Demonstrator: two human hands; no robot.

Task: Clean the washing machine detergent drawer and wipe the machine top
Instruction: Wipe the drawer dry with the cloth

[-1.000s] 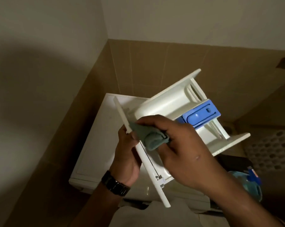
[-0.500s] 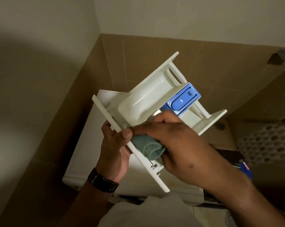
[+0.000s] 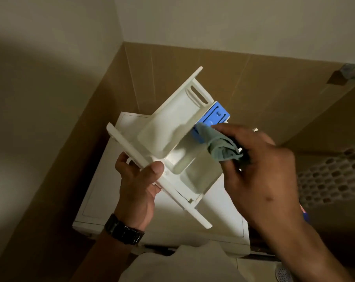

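Observation:
The white detergent drawer (image 3: 172, 127) is out of the machine and held in the air, tilted, above the white washing machine top (image 3: 103, 192). My left hand (image 3: 140, 180) grips the drawer's front panel, thumb on the upper face. A blue insert (image 3: 215, 117) sits in the drawer's far compartment. My right hand (image 3: 260, 165) pinches a bunched grey-green cloth (image 3: 219, 145), which touches the near edge of the blue insert. The near compartments lie uncovered.
The machine stands in a corner between a plain wall on the left and brown tiles behind. A white perforated laundry basket (image 3: 331, 176) is at the right. A floor drain (image 3: 283, 271) shows at the bottom right.
My right hand has carried the cloth from the drawer's front compartments up to the blue insert. The drawer has shifted slightly in my left hand.

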